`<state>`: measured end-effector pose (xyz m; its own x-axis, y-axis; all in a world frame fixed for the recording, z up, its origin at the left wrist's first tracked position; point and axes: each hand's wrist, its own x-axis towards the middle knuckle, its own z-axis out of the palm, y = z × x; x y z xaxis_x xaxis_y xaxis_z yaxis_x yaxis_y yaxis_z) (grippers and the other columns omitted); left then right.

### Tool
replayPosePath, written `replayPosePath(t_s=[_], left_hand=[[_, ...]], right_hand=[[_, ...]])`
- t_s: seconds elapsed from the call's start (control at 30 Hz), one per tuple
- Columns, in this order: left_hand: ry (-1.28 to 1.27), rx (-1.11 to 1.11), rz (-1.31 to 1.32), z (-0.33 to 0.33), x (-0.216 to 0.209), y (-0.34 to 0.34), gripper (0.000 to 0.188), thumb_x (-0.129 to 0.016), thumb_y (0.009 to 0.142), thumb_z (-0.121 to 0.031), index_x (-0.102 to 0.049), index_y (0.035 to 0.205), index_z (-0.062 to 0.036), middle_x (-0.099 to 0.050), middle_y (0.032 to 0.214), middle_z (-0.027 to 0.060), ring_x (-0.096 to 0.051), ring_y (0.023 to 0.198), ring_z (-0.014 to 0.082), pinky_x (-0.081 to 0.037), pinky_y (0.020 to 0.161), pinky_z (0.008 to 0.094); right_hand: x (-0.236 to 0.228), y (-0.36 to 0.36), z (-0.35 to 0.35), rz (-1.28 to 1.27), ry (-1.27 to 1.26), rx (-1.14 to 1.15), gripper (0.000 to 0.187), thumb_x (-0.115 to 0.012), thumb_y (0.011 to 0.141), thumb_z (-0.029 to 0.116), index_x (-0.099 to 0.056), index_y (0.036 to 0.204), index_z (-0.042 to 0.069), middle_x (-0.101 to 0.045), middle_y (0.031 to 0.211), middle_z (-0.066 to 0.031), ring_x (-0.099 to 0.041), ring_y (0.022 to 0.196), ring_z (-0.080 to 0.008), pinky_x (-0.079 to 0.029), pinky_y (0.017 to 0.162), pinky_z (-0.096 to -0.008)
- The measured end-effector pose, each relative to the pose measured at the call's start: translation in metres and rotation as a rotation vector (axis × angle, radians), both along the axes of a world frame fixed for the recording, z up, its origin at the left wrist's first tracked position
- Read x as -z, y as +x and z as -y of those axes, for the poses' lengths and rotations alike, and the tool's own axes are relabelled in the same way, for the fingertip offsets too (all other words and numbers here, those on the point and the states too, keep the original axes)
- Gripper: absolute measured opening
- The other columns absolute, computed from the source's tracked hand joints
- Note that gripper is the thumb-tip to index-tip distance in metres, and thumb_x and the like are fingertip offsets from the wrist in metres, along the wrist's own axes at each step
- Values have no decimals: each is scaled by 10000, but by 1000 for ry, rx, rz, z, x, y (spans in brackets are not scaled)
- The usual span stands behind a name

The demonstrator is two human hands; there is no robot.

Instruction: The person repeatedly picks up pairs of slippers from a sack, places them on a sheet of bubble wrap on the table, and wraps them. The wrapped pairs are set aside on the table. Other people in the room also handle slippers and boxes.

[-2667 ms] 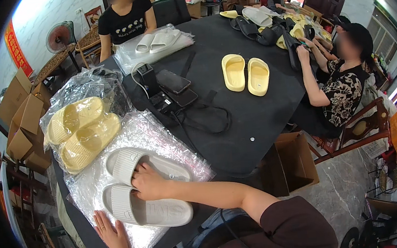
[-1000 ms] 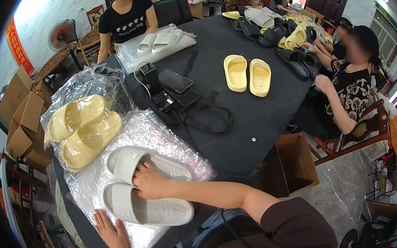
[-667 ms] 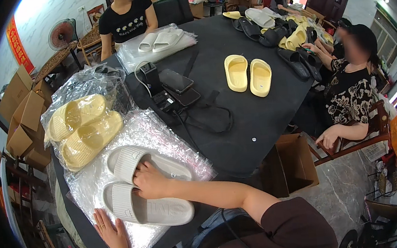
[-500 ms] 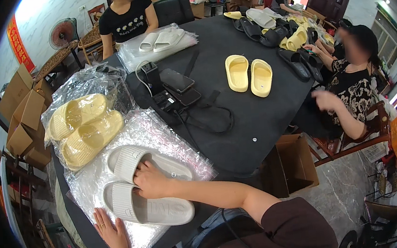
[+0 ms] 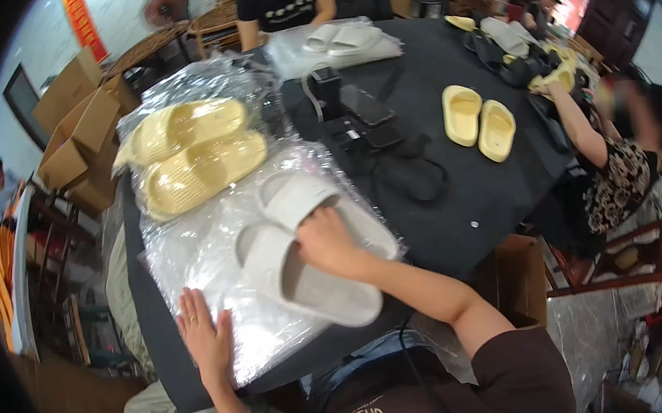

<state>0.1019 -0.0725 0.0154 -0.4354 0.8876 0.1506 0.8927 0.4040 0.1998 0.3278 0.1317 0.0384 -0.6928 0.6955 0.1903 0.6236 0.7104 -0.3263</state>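
1. Black-covered counter (image 5: 428,225) in a pale-walled workroom, head view: in front of you lies a stack of clear plastic bags (image 5: 184,256), with wrapped yellow slippers (image 5: 204,171) at its far end.
2. Your right hand (image 5: 325,240) reaches between the two pale grey slippers (image 5: 332,295), which are over the stack; whether they touch it cannot be told. Its fingers appear clasped on the slippers' adjoining sides, though the tips are hidden.
3. Your left hand (image 5: 207,338) lies flat at the stack's near left edge, fingers straight and grasping nothing.
4. Likely fault: one slipper could drop or twist out of line, because a single hand seems to control both by their inner rims.
5. Second fault: the slick bags could slide or crease, since your left palm presses only one edge.
6. Third fault: a wide swing forward and right could knock the dark devices (image 5: 367,104) near the stack.
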Motion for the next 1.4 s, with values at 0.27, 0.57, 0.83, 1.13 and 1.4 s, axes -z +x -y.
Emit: replayPosePath(t_s=[0.27, 0.57, 0.83, 1.13, 1.4], left_hand=[[47, 24, 16, -1, -1, 0, 682, -468, 897, -461, -348, 1406, -23, -272, 1493, 161, -216, 1397, 300, -140, 1120, 480], [40, 11, 32, 3, -3, 0, 674, -489, 887, -439, -362, 1396, -15, -254, 1499, 162, -188, 1406, 292, -109, 1127, 472], [573, -30, 864, 16, 50, -17, 483, -679, 752, -102, -549, 1206, 2, -595, 1186, 164, -581, 1070, 303, -465, 883, 346], [81, 8, -9, 5, 4, -4, 635, -499, 880, -424, -416, 1356, -12, -296, 1476, 172, -234, 1388, 300, -141, 1121, 468], [85, 17, 13, 0, -2, -1, 694, -521, 873, -447, -376, 1381, 3, -281, 1486, 169, -233, 1389, 295, -140, 1122, 463]], right_hand=[[-10, 49, -25, 42, 161, 192, 279, -655, 724, 153, -646, 918, -48, -601, 1038, -197, -520, 1035, -344, -385, 887, -465], [-76, 50, -1, 39, 285, 144, 245, -667, 628, 115, -653, 828, -25, -628, 890, -191, -557, 952, -350, -416, 811, -473], [0, -109, 59, -213, -29, -373, 272, -619, 660, 154, -658, 867, -18, -621, 991, -178, -504, 1046, -339, -362, 909, -462], [7, -65, 14, 12, 47, -104, 272, -624, 727, 219, -661, 894, 7, -632, 999, -140, -517, 1027, -313, -367, 899, -469], [6, 12, -44, -37, 129, 224, 268, -610, 735, 191, -646, 860, -43, -616, 1000, -201, -508, 1026, -361, -363, 890, -503]])
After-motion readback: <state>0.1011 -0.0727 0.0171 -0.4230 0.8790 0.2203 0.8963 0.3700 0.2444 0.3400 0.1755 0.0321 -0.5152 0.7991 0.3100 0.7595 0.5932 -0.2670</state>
